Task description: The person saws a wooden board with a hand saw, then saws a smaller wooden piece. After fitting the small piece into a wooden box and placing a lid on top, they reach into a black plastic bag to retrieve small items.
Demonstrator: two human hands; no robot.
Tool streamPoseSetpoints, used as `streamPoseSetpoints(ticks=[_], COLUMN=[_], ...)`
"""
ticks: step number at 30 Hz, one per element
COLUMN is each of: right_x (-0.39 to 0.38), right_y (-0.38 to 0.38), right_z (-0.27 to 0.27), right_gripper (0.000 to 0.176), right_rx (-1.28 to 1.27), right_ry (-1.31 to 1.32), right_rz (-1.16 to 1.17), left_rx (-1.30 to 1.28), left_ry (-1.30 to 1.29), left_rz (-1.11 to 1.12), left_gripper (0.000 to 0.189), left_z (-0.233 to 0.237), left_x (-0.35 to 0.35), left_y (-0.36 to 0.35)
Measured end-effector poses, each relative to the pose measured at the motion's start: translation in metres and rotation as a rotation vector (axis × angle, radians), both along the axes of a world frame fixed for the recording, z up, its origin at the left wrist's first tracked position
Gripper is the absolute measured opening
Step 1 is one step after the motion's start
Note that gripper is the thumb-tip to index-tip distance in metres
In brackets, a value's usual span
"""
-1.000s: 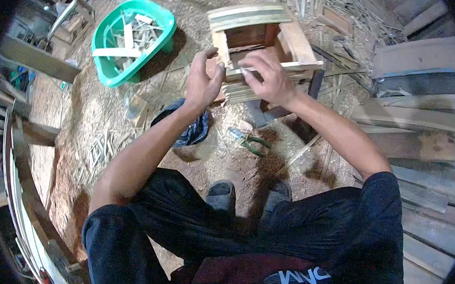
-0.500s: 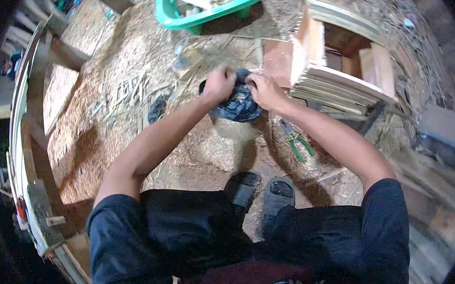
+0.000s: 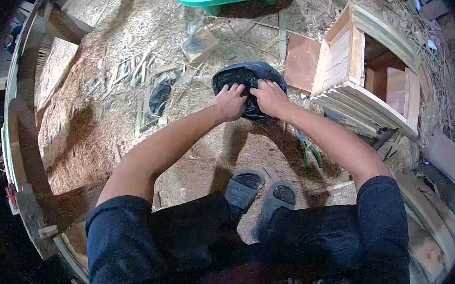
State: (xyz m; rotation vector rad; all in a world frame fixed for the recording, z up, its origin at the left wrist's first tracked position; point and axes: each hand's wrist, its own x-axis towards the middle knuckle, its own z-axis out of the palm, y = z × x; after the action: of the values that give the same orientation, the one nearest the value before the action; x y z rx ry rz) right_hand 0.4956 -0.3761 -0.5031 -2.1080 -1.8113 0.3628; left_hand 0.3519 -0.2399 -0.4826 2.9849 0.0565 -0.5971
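A black plastic bag [image 3: 251, 72] stands above the sawdust-covered ground, its mouth spread wide. My left hand [image 3: 231, 101] is curled over the near-left part of its rim. Close beside it, my right hand [image 3: 270, 97] grips the near-right part of the rim with fingers bent inward. Dark folds fill the inside, and what lies under them cannot be made out. Green-handled pliers [image 3: 312, 153] lie on the ground right of the bag, partly below my right forearm.
A green plastic tub [image 3: 222, 0] holds wood scraps at the top. A wooden box frame [image 3: 346, 60] stands at the right beside a reddish board [image 3: 301, 61]. Another dark bag [image 3: 160, 97] lies left. A curved wooden piece [image 3: 17, 125] runs along the left edge.
The bag was bunched between my hands and is now spread open. My hands have turned, with the fingers now over its near rim. The view has shifted.
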Motion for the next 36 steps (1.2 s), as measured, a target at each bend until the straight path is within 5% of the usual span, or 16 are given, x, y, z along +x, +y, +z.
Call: streamPoseSetpoints(ticks=[7, 14, 17, 25, 29, 33, 36], right_x=[0.011, 0.017, 0.018, 0.030, 0.046, 0.054, 0.050], right_y=[-0.006, -0.031, -0.028, -0.004, 0.007, 0.009, 0.012], right_z=[0.014, 0.018, 0.035, 0.083, 0.095, 0.053, 0.021], right_gripper=[0.036, 0.040, 0.040, 0.086, 0.090, 0.029, 0.021], right_rx=[-0.187, -0.133, -0.187, -0.339, -0.378, 0.215, 0.112], right_ry=[0.072, 0.020, 0.056, -0.044, -0.062, 0.090, 0.172], right_rz=[0.035, 0.105, 0.085, -0.169, -0.190, 0.006, 0.105], left_rx=[-0.063, -0.264, -0.281, -0.180, -0.455, -0.522, -0.484], left_ry=[-0.182, 0.174, 0.007, -0.350, -0.469, -0.475, -0.423], left_rz=[-0.087, 0.074, 0.105, 0.082, 0.191, 0.306, 0.287], left_gripper=[0.037, 0.042, 0.041, 0.069, 0.068, 0.060, 0.063], left_z=[-0.003, 0.040, 0.024, 0.035, 0.030, -0.022, -0.025], left_x=[-0.035, -0.036, -0.035, 0.007, 0.033, 0.039, 0.040], left_y=[0.017, 0.010, 0.018, 0.053, 0.055, 0.053, 0.036])
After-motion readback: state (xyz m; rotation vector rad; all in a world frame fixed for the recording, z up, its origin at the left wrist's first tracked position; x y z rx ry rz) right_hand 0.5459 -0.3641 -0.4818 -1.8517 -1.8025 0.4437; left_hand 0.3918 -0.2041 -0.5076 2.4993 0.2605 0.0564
